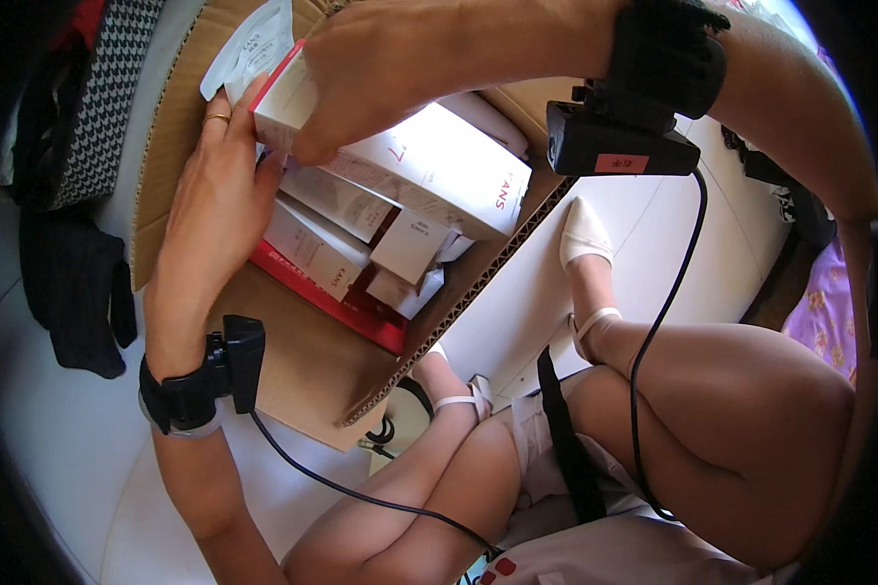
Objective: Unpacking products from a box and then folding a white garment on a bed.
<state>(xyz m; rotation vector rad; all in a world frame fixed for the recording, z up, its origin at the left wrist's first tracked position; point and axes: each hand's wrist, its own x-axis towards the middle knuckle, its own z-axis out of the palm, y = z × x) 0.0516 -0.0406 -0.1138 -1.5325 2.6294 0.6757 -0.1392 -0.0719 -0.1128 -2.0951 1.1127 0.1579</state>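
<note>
My right hand (366, 80) grips a white carton with a red edge (284, 121) at the upper left of an open cardboard box (300, 380). Behind that hand a long white KANS carton (457, 164) slopes down to the right; the hand covers where the two meet, so I cannot tell if they are one piece. My left hand (223, 190) reaches in from the left, its fingers against the carton's red-edged end and a white packet (252, 47). Whether it grips either is hidden. Below lie several smaller white cartons (410, 241) and a flat red package (336, 303).
Both wrists carry strapped black devices (625, 146) with trailing cables. A houndstooth-patterned container (110, 95) and a black cloth item (80, 292) are on the left. My legs (717, 402) and cream shoes (587, 234) are beside the box. Purple floral fabric (823, 307) hangs at the right.
</note>
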